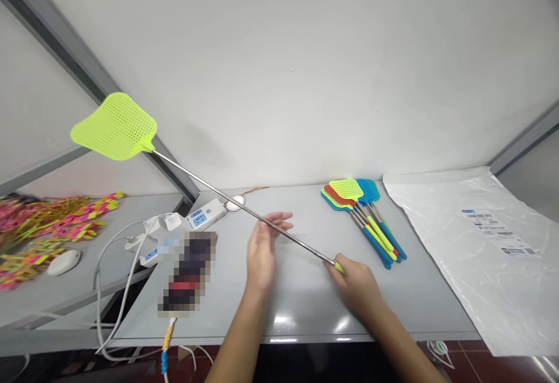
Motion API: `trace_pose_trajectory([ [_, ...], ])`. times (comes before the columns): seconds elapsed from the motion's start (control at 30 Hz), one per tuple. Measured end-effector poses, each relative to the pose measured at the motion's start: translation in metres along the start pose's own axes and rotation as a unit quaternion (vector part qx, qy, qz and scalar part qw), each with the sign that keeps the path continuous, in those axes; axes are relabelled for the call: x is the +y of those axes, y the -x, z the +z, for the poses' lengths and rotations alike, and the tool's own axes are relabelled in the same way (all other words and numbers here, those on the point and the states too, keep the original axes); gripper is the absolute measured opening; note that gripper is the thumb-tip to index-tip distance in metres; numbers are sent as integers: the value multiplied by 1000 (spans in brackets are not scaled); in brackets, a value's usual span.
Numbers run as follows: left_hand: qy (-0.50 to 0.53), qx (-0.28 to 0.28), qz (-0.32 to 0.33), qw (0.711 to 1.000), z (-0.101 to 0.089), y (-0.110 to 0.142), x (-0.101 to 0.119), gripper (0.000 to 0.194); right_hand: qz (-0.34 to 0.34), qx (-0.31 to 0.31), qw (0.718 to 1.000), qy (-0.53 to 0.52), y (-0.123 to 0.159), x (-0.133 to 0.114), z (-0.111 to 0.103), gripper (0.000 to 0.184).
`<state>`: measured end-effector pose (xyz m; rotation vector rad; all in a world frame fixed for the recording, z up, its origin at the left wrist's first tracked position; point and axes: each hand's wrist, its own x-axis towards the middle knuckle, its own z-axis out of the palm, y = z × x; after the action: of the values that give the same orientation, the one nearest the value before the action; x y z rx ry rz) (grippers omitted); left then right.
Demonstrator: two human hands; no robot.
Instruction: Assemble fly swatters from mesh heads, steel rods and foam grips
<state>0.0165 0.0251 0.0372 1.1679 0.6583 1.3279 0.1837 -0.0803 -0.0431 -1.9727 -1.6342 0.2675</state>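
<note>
A lime-green fly swatter point(116, 128) with an extended metal rod slants across the view, its mesh head raised at the upper left. My right hand point(356, 281) is closed around its green handle, most of which the fingers hide. Beneath the middle of the rod is my left hand point(262, 249), fingers stretched out and apart. The rod crosses at its thumb and fingers; whether they touch I cannot tell. To the right of my hands, several shorter fly swatters point(369, 220) in blue, green and red lie in a pile on the grey table point(305, 307).
A white plastic mailer bag point(471, 255) with a label covers the table's right side. At the left are a blurred-out phone-like object point(190, 275), power strips point(205, 215) and white cables point(99, 278). Colourful items point(56, 226) and a white mouse point(64, 262) lie on a side surface.
</note>
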Motion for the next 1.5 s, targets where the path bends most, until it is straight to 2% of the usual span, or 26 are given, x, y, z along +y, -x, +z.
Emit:
trace_pose_trajectory([
  [0.1,14,56,61,996,-12,-16,18,34,-21,2,1000,15,1,3,2,34],
  [0.23,-2,53,74,996,-9,-18,24,34,-14,-4,1000,17,0,5,5,31],
  [0.43,-114,-21,-17,993,18,2,11,34,27,-23,999,-37,-2,2,4,33],
  [0.57,-156,-74,-32,984,30,6,3,32,49,-6,996,-77,-3,2,2,36],
  [0.73,-178,-166,-69,968,45,19,-26,32,50,18,990,-127,-4,2,0,37],
  [0.83,-160,-186,-109,963,48,27,-36,36,54,26,988,-142,-4,1,0,36],
  [0.93,-145,-201,-109,963,42,21,-29,37,48,21,986,-155,-4,-2,0,38],
  [1.0,-110,-177,-93,974,35,11,-19,40,46,17,987,-153,-3,-4,0,39],
  [1.1,-25,-77,-41,996,23,-8,-4,44,42,15,991,-124,-3,-6,0,39],
  [1.17,5,-23,4,1000,18,-18,6,39,38,14,994,-103,-2,-7,0,38],
  [1.23,3,4,40,999,14,-24,15,33,34,9,995,-88,-1,-7,0,37],
  [1.3,-12,19,52,998,11,-27,21,30,31,7,996,-78,-1,-6,0,35],
  [1.4,-66,33,28,997,12,-22,20,32,32,7,997,-67,-2,-4,1,33],
  [1.5,-141,-33,-28,989,20,-8,8,32,46,2,996,-76,-4,-3,1,33],
])
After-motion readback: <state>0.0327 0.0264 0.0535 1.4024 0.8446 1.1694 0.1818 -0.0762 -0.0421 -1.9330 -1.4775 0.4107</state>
